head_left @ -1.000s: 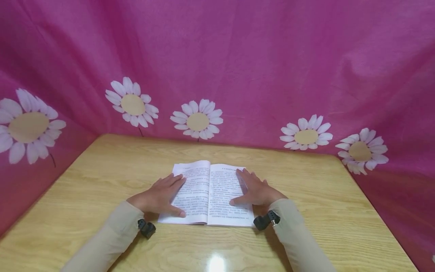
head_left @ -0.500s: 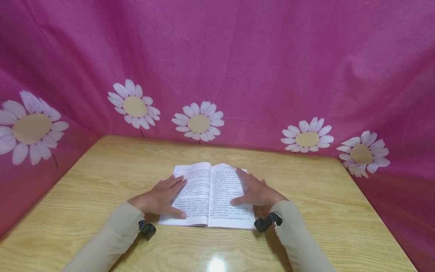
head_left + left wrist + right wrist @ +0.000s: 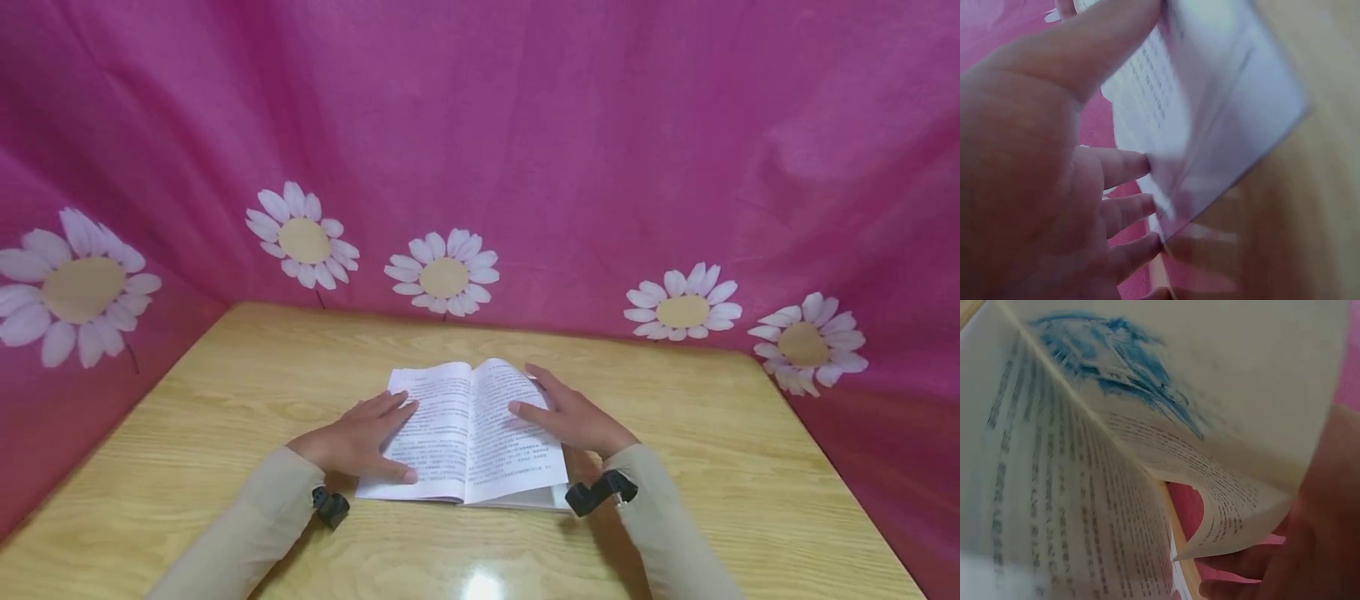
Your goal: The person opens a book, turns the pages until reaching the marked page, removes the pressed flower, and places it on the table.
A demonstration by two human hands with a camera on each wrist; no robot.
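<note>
An open book (image 3: 431,433) with printed text lies on the wooden table in the head view. My left hand (image 3: 356,440) rests along its left page, fingers spread and thumb near the lower part. On the other side, my right hand (image 3: 581,421) holds a right-hand page (image 3: 517,458) by its outer edge, thumb on the printed face and fingers behind. That page bows up off the pages below, leaving a gap at the bottom edge. The right wrist view shows the page (image 3: 1229,519) curling at my fingers, and a blue picture (image 3: 1116,362) on a facing page.
The wooden table (image 3: 247,383) reaches back to a magenta cloth (image 3: 562,150) printed with white daisies, which also hangs at both sides. Black wrist cameras (image 3: 330,506) sit below both hands, near the table surface. A light reflection shines at the front.
My right hand has gone from lying flat on the right page to lifting it, its thumb sliding up. The page has risen off the stack. My left hand stays on the left page.
</note>
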